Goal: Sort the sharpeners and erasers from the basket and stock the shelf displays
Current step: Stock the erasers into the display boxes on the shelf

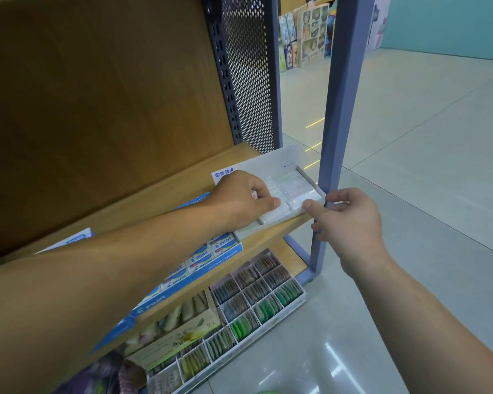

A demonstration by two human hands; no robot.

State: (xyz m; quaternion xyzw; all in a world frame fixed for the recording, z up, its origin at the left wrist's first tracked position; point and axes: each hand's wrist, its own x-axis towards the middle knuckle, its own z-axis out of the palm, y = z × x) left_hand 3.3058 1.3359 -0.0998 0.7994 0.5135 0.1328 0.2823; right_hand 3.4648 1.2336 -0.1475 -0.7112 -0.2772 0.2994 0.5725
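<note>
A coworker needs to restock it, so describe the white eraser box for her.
At the right end of the wooden shelf, by the blue-grey post, sits the white eraser box. Unlike the bright blue Pilot box to its left, it's plain white.

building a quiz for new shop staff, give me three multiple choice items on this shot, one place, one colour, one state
1. Where is the white box, by the Pilot box? A to its left B to its right C beneath it
2. The Pilot box's colour? A red B blue C green
3. The left hand is: A idle B on the floor C on the erasers
Key: 1 B, it stands further right; 2 B, blue card; 3 C, its thumb lies on them.
</note>
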